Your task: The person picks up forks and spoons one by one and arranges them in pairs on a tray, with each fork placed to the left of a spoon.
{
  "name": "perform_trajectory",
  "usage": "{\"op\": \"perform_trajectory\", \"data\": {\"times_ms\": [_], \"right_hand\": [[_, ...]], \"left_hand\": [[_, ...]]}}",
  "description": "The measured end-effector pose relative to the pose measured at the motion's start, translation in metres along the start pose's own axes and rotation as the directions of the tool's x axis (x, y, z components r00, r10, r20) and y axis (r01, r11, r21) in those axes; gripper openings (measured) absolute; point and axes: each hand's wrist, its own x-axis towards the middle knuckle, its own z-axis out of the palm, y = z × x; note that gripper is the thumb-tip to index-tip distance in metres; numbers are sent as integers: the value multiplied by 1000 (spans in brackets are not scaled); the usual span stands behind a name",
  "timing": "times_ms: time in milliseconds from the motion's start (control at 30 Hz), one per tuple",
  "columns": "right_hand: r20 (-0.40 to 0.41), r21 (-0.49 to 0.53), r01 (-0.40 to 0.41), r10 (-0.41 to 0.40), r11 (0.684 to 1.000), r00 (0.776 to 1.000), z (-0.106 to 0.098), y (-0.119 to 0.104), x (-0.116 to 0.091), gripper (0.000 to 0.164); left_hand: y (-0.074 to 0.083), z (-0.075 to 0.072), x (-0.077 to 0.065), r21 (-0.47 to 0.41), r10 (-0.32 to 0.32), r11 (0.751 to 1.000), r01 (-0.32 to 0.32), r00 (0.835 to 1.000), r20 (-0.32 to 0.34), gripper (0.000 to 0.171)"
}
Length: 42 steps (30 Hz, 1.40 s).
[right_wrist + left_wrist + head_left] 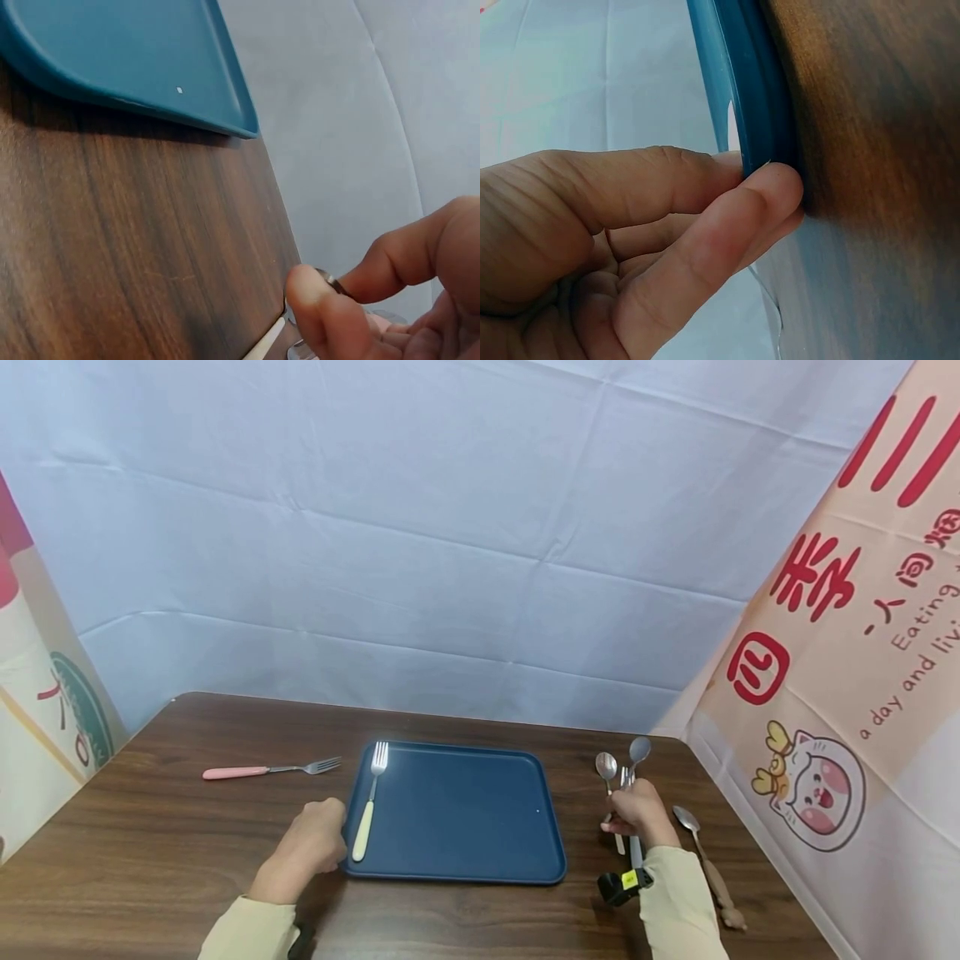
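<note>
My left hand (311,837) pinches the left rim of a dark blue tray (465,810) between thumb and fingers; the left wrist view shows the tray's edge (769,97) in that pinch. On the tray's left side lies a fork (363,831) with a pale yellow handle. To the right of the tray, my right hand (641,810) pinches a thin metal handle (330,280), apparently of the spoon (606,766) whose bowl shows beyond the fingertips. Another spoon (639,749) and a cream-handled fork (620,843) lie around and under this hand, partly hidden by it.
A pink-handled fork (236,772) lies left of the tray on the brown wooden table (150,860). Past the right forearm is a spoon with a wooden handle (716,881). White cloth (420,568) hangs behind the table, and a printed cloth (862,635) borders its right side.
</note>
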Motion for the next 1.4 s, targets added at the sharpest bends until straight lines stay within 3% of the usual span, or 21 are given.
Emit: {"op": "perform_trajectory", "data": {"times_ms": [267, 633, 767, 867, 1400], "right_hand": [[47, -2, 24, -24, 1000, 999, 3, -2, 0, 15], [143, 83, 67, -78, 994, 987, 19, -4, -7, 4], [159, 93, 91, -105, 991, 982, 26, -7, -12, 29], [167, 74, 109, -120, 991, 979, 34, -11, -15, 33], [227, 80, 135, -150, 988, 962, 72, -21, -28, 31]], "left_hand": [[0, 0, 1, 7, -3, 1000, 3, 1000, 2, 16], [1, 0, 1, 15, -14, 1000, 13, 1000, 8, 12], [1, 0, 1, 22, -20, 1000, 20, 1000, 11, 13], [0, 0, 1, 28, -21, 999, 21, 1000, 9, 13], [0, -2, 1, 29, -24, 999, 24, 1000, 20, 16]]}}
